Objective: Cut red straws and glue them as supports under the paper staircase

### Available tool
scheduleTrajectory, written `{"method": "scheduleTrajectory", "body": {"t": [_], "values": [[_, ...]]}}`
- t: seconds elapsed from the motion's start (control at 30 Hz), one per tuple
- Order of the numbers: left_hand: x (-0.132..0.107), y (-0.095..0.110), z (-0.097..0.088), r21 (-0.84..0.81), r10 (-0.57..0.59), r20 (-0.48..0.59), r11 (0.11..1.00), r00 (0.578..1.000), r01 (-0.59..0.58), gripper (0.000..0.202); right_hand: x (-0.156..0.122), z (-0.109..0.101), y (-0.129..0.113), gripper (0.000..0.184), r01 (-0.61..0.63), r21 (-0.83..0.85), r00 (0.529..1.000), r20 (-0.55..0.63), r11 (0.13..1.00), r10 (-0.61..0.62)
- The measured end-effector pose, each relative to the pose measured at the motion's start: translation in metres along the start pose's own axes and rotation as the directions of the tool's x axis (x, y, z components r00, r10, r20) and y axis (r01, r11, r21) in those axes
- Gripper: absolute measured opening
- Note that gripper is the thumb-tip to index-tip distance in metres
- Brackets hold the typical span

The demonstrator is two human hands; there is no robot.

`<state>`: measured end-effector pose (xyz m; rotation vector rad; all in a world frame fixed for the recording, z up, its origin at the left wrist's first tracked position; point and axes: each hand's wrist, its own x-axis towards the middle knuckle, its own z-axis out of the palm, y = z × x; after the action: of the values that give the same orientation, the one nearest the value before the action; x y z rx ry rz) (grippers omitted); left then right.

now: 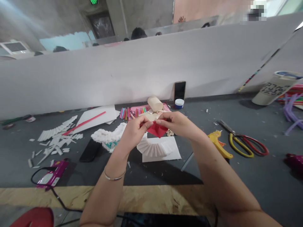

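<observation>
A piece of red paper [158, 130] is pinched between both my hands above the table, its lower corner pointing down. My left hand [137, 127] grips its left edge, thumb toward the middle. On the other edge, my right hand [175, 123] is closed with thumb and fingers together. Whether the red piece is paper or thin felt is hard to tell. Just below it, a pleated white strip [155, 148] curves over a white card [174, 151]. A fluffy white piece [106, 134] lies left of my left hand.
Scissors [241, 140] and a yellow glue gun [219, 144] lie to the right. White scraps [56, 143], a black phone [90, 151] and a purple device [54, 173] with a cable are left. Behind are markers [129, 113], a cardboard tube [155, 104], a small jar [179, 104] and the partition [106, 75].
</observation>
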<state>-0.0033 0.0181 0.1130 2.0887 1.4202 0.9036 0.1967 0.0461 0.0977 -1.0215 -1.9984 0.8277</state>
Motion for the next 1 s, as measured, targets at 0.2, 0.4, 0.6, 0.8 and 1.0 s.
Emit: {"method": "scheduleTrajectory", "body": {"t": [0.2,0.4,0.6,0.8,1.0], "values": [[0.011,-0.003,0.007,0.271,0.108,0.024,0.956,0.994,-0.111,0.014,0.007,0.000,0.018,0.017,-0.013,0.008,1.000,0.009,1.000,0.013],[0.015,0.003,0.014,0.479,0.242,0.070,0.843,0.968,-0.245,0.027,0.010,0.002,0.026,0.017,-0.043,0.054,0.999,-0.003,0.998,0.043],[0.016,0.003,0.006,0.362,0.095,0.069,0.925,0.993,-0.114,0.011,0.007,0.004,0.021,0.016,-0.083,0.020,0.996,0.025,0.996,0.083],[0.013,0.001,0.004,0.303,0.027,0.107,0.951,0.994,-0.058,0.002,0.002,0.009,0.016,0.016,-0.059,-0.061,0.998,0.001,0.996,0.059],[0.007,0.009,0.000,0.321,0.085,0.255,0.932,0.963,-0.167,0.021,-0.007,0.014,0.017,0.013,-0.016,-0.067,0.999,-0.033,0.998,0.014]]}}
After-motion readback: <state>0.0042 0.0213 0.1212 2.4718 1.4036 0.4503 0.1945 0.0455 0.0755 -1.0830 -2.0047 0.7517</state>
